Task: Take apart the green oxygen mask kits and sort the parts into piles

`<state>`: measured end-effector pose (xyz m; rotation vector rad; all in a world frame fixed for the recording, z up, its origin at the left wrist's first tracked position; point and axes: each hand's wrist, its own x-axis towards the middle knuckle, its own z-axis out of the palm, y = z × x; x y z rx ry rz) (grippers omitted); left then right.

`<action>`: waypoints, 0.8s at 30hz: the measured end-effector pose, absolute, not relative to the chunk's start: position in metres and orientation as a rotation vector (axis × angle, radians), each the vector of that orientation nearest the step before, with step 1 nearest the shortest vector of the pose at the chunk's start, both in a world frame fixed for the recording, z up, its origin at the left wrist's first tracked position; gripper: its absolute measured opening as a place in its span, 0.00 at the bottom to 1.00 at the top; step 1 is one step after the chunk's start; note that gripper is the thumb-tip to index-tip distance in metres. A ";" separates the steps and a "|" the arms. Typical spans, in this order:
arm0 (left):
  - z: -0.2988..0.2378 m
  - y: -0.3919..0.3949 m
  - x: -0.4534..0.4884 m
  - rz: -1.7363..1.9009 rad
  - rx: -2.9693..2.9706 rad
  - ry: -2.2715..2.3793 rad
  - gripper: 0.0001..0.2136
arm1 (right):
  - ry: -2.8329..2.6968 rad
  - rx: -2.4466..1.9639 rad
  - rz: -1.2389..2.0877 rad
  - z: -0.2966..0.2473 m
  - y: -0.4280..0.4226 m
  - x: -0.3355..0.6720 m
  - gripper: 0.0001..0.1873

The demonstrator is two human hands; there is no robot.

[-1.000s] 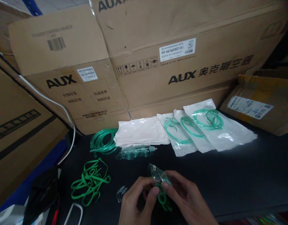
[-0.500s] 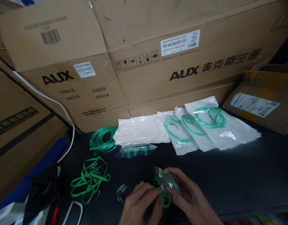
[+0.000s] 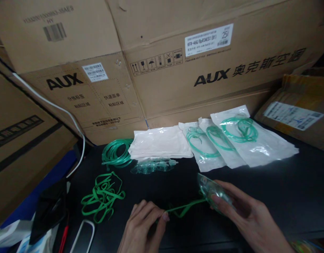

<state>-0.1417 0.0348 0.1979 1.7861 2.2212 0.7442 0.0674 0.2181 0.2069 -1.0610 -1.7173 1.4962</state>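
Left hand (image 3: 148,225) pinching green strap (image 3: 186,205), right hand (image 3: 239,207) gripping clear mask (image 3: 213,189), strap stretched between them above black bench (image 3: 283,196).

The left hand (image 3: 143,225) pinches a green strap (image 3: 188,205) running to the clear mask (image 3: 209,186) in the right hand (image 3: 247,209).

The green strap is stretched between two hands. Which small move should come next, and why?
I would probably let the left hand pull the green strap slightly farther, while the right hand steadies the clear mask. The left hand pinches the strap; one strand runs nearly straight toward the mask, but a lower one sags.
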 end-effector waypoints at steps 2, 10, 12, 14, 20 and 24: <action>0.196 0.032 -0.143 0.728 1.740 2.244 0.08 | -1.707 -1.091 1.477 0.209 0.221 0.071 0.19; 0.198 0.049 -0.135 0.784 1.727 2.337 0.17 | -1.758 -1.009 1.522 0.196 0.213 0.070 0.19; 0.202 0.058 -0.131 0.890 1.713 2.374 0.20 | -1.767 -0.982 1.641 0.189 0.210 0.070 0.20; 0.205 0.066 -0.123 0.999 1.674 2.361 0.17 | -1.752 -0.943 1.761 0.185 0.207 0.071 0.20; 0.207 0.084 -0.101 1.088 1.679 2.183 0.13 | -1.720 -0.837 1.913 0.189 0.197 0.072 0.21; 0.208 0.088 -0.097 1.148 1.656 2.195 0.08 | -1.697 -0.830 1.948 0.193 0.195 0.075 0.19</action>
